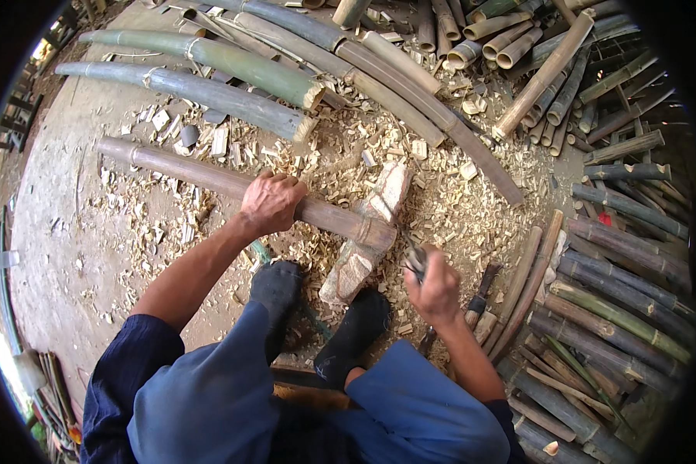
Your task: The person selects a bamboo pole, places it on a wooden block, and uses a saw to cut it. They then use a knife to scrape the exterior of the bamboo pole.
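My left hand [274, 203] is wrapped around a brown bamboo pole [185, 172], a little way back from its near right end. That end, with a node ring close to it, lies across a pale, rough, chipped block [356, 267]. Just right of the pole's end, my right hand [433, 288] is closed around a hand tool [415, 259]. Its dark metal part points up toward the pole's end, but my fingers hide most of it and its exact kind is unclear. My feet in dark socks [356, 336] are close to the block.
Pale wood chips [441, 201] litter the ground. Long bamboo poles [209, 97] lie beyond, and stacked bamboo lengths [626, 251] fill the right side. A dark blade with a handle [483, 292] lies right of my right hand, beside two bamboo strips [530, 282].
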Action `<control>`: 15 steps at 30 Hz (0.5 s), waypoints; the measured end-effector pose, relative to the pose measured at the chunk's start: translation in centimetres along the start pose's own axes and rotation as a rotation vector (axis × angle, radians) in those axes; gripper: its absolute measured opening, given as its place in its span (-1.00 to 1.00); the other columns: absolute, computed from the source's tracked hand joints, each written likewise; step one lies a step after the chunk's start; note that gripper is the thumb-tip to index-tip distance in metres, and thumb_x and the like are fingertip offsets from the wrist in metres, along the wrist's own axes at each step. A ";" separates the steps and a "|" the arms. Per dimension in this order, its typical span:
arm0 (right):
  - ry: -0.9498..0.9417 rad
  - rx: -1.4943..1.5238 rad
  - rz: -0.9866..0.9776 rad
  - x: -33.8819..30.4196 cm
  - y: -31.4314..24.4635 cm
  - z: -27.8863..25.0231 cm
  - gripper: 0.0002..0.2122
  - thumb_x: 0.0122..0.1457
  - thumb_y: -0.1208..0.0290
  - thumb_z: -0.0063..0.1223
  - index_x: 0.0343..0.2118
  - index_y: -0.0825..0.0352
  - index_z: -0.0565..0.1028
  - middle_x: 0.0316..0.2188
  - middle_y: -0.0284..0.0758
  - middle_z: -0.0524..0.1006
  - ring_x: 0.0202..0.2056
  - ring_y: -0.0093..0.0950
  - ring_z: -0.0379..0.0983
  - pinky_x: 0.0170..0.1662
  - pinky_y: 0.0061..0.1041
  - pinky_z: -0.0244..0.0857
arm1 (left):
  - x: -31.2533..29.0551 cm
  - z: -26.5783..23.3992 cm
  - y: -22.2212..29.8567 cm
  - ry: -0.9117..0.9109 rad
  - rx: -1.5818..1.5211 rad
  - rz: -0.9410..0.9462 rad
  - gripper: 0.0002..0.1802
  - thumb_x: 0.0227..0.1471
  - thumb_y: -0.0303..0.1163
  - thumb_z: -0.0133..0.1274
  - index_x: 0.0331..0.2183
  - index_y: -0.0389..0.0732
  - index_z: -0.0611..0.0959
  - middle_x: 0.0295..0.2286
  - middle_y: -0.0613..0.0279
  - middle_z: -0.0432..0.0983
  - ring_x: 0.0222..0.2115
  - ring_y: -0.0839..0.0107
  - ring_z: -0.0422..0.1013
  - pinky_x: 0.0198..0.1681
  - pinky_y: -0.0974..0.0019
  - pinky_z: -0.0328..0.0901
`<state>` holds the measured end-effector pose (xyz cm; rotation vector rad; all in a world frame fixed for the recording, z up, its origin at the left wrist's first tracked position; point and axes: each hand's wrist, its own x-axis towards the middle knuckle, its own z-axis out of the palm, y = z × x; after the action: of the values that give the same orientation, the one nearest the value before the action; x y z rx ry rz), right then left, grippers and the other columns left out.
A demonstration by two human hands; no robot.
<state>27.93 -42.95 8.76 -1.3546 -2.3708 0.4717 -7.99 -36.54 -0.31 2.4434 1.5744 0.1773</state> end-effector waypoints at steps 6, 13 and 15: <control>-0.425 -0.111 0.373 2.2 -1.4 -0.7 -0.71 0.29 0.37 0.10 -0.11 0.43 0.29 -0.45 0.06 0.58 -0.53 -0.01 0.59 -0.45 -0.09 0.50 | -1.7 1.8 -0.5 0.132 0.047 0.021 -0.83 -0.10 -0.44 0.19 -0.38 -0.17 0.56 -0.45 0.14 0.54 -0.38 0.20 0.51 -0.16 0.09 0.35; -0.169 -0.109 0.153 -0.8 1.3 1.0 -0.76 0.28 0.42 0.09 -0.13 0.44 0.33 -0.50 -0.02 0.56 -0.54 -0.11 0.57 -0.49 -0.17 0.46 | -0.9 1.5 0.5 0.221 0.076 0.029 -0.72 -0.16 -0.44 0.21 -0.31 -0.16 0.55 -0.42 0.14 0.48 -0.31 0.19 0.47 -0.14 0.08 0.30; -0.333 -0.340 0.185 0.7 1.1 1.0 -0.76 0.32 0.41 0.06 -0.11 0.44 0.30 -0.57 -0.17 0.55 -0.62 -0.33 0.52 -0.59 -0.34 0.44 | -1.3 0.9 0.6 0.258 0.116 0.033 -0.67 -0.18 -0.41 0.26 -0.28 -0.17 0.56 -0.41 0.14 0.49 -0.31 0.20 0.47 -0.12 0.09 0.31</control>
<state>27.94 -41.88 7.43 -1.7779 -2.6988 0.3797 -7.83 -38.05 -1.04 2.6249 1.6892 0.4345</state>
